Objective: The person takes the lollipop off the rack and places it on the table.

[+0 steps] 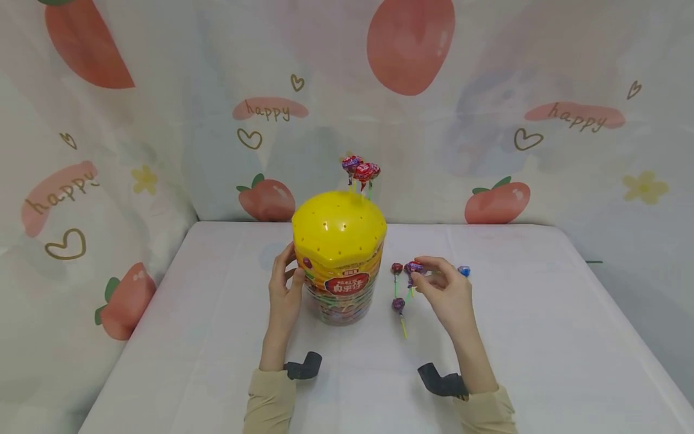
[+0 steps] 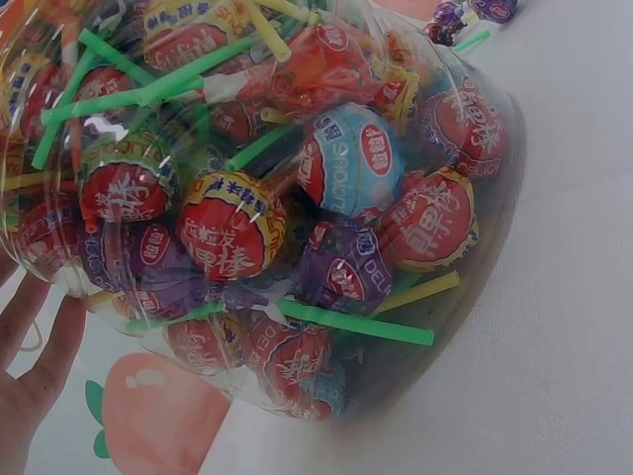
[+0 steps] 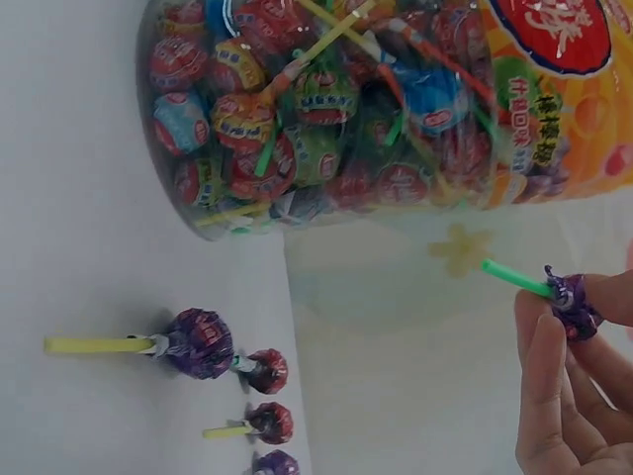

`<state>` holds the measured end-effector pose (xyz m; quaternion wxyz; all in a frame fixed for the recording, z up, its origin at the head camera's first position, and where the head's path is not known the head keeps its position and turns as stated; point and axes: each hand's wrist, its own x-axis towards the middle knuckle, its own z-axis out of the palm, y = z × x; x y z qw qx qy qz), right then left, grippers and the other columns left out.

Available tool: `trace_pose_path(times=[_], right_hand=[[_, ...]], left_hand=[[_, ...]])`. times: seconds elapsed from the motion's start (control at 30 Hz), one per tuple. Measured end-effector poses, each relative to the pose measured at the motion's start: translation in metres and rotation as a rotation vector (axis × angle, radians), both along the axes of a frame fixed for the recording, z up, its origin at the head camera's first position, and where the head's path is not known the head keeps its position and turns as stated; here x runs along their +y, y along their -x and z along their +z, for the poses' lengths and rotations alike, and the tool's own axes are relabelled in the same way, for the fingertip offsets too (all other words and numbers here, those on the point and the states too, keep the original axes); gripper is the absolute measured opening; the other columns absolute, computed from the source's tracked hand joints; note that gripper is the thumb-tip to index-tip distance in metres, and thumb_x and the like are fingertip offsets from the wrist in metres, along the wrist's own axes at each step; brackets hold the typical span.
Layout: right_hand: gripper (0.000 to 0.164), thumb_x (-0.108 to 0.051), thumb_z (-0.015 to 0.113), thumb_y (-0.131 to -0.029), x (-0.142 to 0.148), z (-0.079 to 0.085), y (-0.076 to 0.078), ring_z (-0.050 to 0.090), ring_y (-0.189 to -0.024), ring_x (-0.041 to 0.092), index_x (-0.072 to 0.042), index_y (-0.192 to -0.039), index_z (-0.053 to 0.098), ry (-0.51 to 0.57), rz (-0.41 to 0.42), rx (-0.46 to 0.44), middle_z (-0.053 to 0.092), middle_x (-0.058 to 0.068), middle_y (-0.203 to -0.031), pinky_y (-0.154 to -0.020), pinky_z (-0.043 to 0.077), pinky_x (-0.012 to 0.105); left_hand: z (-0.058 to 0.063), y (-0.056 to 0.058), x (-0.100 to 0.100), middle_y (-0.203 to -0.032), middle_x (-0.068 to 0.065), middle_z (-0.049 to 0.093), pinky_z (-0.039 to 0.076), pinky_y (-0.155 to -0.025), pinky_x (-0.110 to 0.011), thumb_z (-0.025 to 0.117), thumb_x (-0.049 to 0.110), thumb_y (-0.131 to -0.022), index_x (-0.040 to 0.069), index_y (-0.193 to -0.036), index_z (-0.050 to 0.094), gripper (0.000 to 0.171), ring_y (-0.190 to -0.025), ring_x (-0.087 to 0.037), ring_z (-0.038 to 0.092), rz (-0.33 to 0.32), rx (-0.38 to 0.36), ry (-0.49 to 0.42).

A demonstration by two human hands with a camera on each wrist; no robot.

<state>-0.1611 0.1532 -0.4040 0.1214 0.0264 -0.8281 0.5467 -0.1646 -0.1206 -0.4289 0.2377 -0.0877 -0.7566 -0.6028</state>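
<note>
A clear jar (image 1: 347, 301) full of wrapped lollipops stands on the table under a yellow lid (image 1: 338, 226) dotted with small holes. My left hand (image 1: 284, 295) holds the jar's left side, thumb toward the front and fingers round behind. Several lollipops (image 1: 364, 173) stand upright in the lid's back edge. To the right of the jar, my right hand (image 1: 447, 289) pinches a purple-wrapped lollipop (image 3: 574, 307) by its wrapped head, its green stick pointing away from the fingers. Near this hand lie a purple lollipop (image 1: 398, 305) with a yellow stick and a red lollipop (image 1: 397, 268).
A blue-wrapped lollipop (image 1: 464, 271) lies just beyond the right hand. The white-covered table (image 1: 542, 337) meets a printed cloth backdrop (image 1: 423, 132) at the back. A black curved wrist mount (image 1: 441, 381) juts inward from the right wrist, and another (image 1: 305, 365) from the left.
</note>
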Motion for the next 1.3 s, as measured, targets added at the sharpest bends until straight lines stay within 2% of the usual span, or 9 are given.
trace_pose_path(times=[0.17,0.4,0.63,0.87,1.13,1.3], right_hand=[[0.031,-0.016,0.067,-0.09,0.007,-0.011,0.007,0.066,-0.072,0.002,-0.005,-0.119,0.063,-0.035,0.032,-0.1,0.065,0.017,-0.109,-0.072,0.052,0.015],[0.031,-0.013,0.065,-0.091,0.017,-0.026,0.017,0.066,-0.07,0.003,-0.002,-0.12,0.061,-0.059,0.044,-0.187,0.064,0.02,-0.108,-0.067,0.055,0.019],[0.034,-0.014,0.065,-0.09,0.025,-0.035,0.023,0.069,-0.073,0.011,-0.001,-0.121,0.061,-0.089,0.039,-0.272,0.064,0.021,-0.107,-0.07,0.058,0.03],[0.034,-0.011,0.064,-0.09,0.029,-0.046,0.027,0.068,-0.074,0.012,0.003,-0.12,0.06,-0.103,0.062,-0.325,0.064,0.021,-0.105,-0.067,0.057,0.026],[0.03,-0.01,0.064,-0.089,0.029,-0.055,0.029,0.064,-0.071,0.01,0.005,-0.115,0.062,-0.161,0.052,-0.364,0.065,0.024,-0.104,-0.063,0.056,0.024],[0.029,-0.011,0.065,-0.089,0.029,-0.058,0.03,0.063,-0.07,0.01,0.004,-0.113,0.063,-0.205,0.057,-0.393,0.064,0.021,-0.101,-0.063,0.056,0.024]], left_hand=[[0.0,0.0,0.0,-0.137,-0.021,0.048,0.039,-0.097,-0.012,0.05,0.035,-0.098,0.002,-0.143,0.04,0.056,-0.122,-0.01,0.045,-0.01,0.001,-0.001],[0.0,0.0,0.0,-0.137,-0.02,0.049,0.038,-0.098,-0.013,0.051,0.032,-0.099,0.003,-0.143,0.04,0.054,-0.122,-0.006,0.044,-0.001,-0.006,-0.01],[0.0,0.0,0.0,-0.136,-0.022,0.049,0.038,-0.097,-0.012,0.049,0.039,-0.097,0.003,-0.143,0.041,0.059,-0.118,0.007,0.04,-0.005,0.015,-0.019],[-0.002,0.001,0.0,-0.137,-0.021,0.049,0.038,-0.098,-0.013,0.049,0.04,-0.097,0.004,-0.143,0.041,0.06,-0.119,0.005,0.041,0.001,0.006,-0.012],[-0.004,0.002,0.0,-0.137,-0.019,0.049,0.039,-0.098,-0.016,0.049,0.04,-0.098,0.005,-0.144,0.041,0.058,-0.122,-0.005,0.043,0.011,-0.004,-0.007],[-0.004,0.002,0.0,-0.137,-0.02,0.049,0.038,-0.098,-0.014,0.05,0.036,-0.098,0.005,-0.144,0.041,0.056,-0.121,-0.003,0.043,0.009,-0.007,-0.012]])
